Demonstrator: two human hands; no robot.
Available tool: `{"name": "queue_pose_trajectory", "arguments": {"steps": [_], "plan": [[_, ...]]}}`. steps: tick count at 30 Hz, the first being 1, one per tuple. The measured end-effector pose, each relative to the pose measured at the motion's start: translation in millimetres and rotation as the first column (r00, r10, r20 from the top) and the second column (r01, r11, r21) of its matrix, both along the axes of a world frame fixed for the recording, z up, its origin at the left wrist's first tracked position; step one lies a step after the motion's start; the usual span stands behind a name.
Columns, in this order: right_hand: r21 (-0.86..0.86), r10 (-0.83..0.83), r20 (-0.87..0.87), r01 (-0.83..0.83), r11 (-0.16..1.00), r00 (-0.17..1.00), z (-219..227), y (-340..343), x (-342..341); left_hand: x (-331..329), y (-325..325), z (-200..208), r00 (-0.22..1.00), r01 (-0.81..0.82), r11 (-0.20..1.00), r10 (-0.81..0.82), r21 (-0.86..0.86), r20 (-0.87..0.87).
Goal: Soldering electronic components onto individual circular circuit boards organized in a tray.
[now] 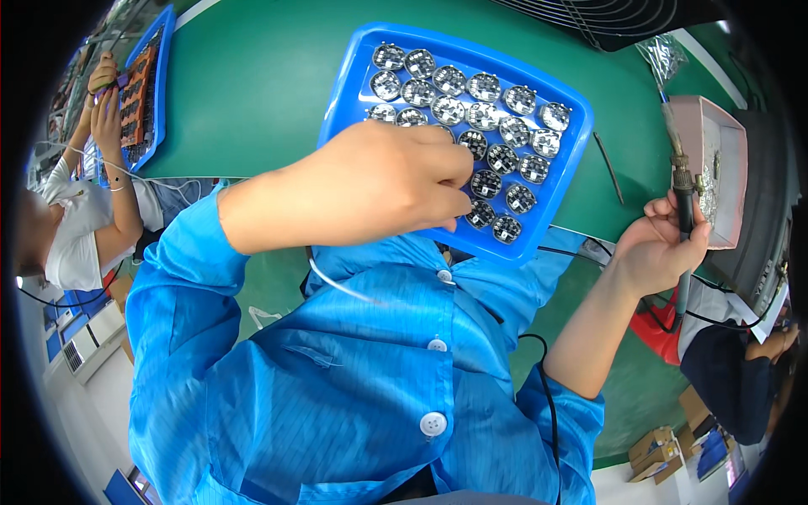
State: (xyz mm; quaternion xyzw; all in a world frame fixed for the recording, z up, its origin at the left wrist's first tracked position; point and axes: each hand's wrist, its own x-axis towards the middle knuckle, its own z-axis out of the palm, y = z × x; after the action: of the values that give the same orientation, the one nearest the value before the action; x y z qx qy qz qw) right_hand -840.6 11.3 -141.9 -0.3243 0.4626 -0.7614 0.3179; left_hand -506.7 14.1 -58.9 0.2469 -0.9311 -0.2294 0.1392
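Right hand (658,252), 3 o'clock: gripping soldering iron (683,206). Left hand (374,181), curled, over round circuit boards (483,115) in blue tray (345,94), 12 o'clock; cannot tell whether it holds one.

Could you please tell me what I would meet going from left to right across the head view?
Side tray with orange parts, central blue tray of round circuit boards, thin dark rod, soldering iron in the right hand.

Wide room is being left on the surface (252,84) left of the tray (353,84); its near-left corner is being blocked by the left hand (387,181), rightward passage by rod (608,167), iron (683,202) and box (736,185).
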Motion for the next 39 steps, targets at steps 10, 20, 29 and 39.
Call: {"name": "queue_pose_trajectory", "arguments": {"steps": [10,20,29,39], "plan": [[0.008,0.021,-0.007,-0.021,1.0,1.0,-2.8,0.8,-5.6,21.2,-1.7,3.9,0.933,-0.341,0.94,0.335,-0.025,-0.134],[0.04,0.03,0.036,-0.032,0.999,0.999,-4.8,1.4,-12.5,49.6,23.3,2.7,0.958,-0.285,0.958,0.283,0.025,0.053],[0.032,0.003,-0.036,-0.002,0.999,0.999,-7.1,1.0,-13.5,52.8,25.2,-11.6,0.95,-0.31,0.949,0.309,-0.052,-0.03],[0.012,0.009,-0.056,-0.008,1.0,0.998,-6.7,1.2,-13.4,33.4,8.4,-10.8,0.952,-0.274,0.957,0.258,-0.089,-0.162]]}}
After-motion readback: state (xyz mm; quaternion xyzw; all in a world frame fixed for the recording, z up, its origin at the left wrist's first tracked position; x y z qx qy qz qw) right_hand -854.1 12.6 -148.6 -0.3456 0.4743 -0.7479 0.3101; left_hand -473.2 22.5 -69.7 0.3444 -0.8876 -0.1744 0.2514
